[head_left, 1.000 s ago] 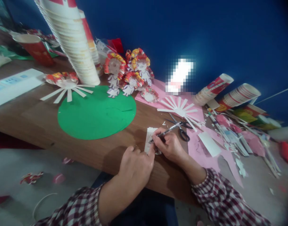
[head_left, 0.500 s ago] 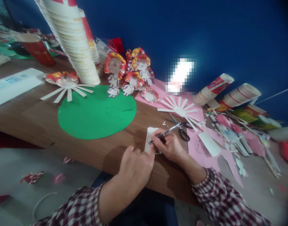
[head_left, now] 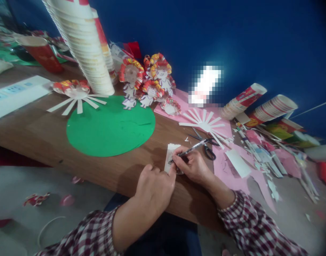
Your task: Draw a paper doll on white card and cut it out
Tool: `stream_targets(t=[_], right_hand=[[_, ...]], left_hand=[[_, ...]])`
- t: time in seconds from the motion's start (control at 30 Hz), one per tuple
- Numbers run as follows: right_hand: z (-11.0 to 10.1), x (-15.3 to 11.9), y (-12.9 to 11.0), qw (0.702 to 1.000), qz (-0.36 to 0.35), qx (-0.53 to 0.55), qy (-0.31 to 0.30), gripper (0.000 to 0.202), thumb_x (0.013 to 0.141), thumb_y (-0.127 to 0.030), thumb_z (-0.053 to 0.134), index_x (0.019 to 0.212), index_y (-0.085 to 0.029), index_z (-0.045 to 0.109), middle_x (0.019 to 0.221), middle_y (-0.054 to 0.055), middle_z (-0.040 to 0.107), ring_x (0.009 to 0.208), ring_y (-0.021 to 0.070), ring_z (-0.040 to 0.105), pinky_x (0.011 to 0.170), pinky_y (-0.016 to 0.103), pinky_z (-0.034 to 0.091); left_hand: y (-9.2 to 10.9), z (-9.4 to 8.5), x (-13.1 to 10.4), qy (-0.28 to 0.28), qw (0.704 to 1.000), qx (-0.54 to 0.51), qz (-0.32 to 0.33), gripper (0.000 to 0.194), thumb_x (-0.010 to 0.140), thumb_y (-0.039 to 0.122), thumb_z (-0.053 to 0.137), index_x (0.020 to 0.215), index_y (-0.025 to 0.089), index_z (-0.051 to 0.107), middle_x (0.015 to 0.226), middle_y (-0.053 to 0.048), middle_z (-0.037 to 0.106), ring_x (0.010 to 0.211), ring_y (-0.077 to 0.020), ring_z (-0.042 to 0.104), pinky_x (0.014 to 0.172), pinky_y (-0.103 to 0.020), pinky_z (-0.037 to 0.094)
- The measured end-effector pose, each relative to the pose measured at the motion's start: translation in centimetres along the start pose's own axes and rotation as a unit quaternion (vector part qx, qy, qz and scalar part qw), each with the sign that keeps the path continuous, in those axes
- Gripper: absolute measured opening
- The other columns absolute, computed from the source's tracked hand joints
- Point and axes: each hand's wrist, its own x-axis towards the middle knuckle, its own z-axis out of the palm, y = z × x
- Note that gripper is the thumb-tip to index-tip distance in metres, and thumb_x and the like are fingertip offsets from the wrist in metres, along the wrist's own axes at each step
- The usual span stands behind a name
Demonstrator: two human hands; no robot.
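Note:
A small white paper piece (head_left: 169, 156) with dark marks lies near the table's front edge. My right hand (head_left: 193, 164) is closed around a pen (head_left: 194, 146) with a clear barrel, tip down on the paper. My left hand (head_left: 155, 185) has its fingers curled and its thumb side pressed to the paper's lower edge, holding it against the table. Part of the paper is hidden under both hands. Just beyond my right hand lie scissors with black handles (head_left: 210, 153). A white paper cut into radiating strips (head_left: 205, 126) sits behind them.
A green paper oval (head_left: 109, 131) lies to the left. Behind it stand a tall stack of paper cups (head_left: 90, 53) and several paper lion-like figures (head_left: 132, 76). Pink paper (head_left: 226, 170), paper scraps (head_left: 272, 161) and more stacked cups (head_left: 274, 110) are on the right.
The view has shifted very slightly. The pen stays at the paper with its tip in nearly the same spot, and a dark mark there looks a little fuller. Both hands keep their places.

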Motion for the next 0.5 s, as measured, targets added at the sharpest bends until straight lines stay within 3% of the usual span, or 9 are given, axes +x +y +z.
stream_targets(t=[0.27,0.5], right_hand=[[-0.20,-0.05,0.09,0.998,-0.001,0.029,0.061,0.015,0.088,-0.029,0.052,0.079,-0.018,0.056,0.063,-0.002,0.056,0.057,0.0105,0.052,0.054,0.020,0.041],[-0.07,0.04,0.13,0.998,-0.001,0.026,0.063,0.015,0.088,-0.028,0.051,0.079,-0.018,0.056,0.065,-0.002,0.055,0.058,0.0107,0.051,0.055,0.021,0.041]], left_hand=[[0.00,0.19,-0.02,0.012,1.000,0.004,-0.001,0.040,0.085,0.015,0.049,0.124,0.014,0.056,0.057,-0.005,0.064,0.057,-0.0209,0.061,0.061,-0.035,0.037],[-0.06,0.35,-0.16,0.016,1.000,0.011,0.001,0.041,0.086,0.015,0.048,0.127,0.014,0.054,0.059,-0.005,0.064,0.057,-0.0191,0.060,0.062,-0.034,0.037]])
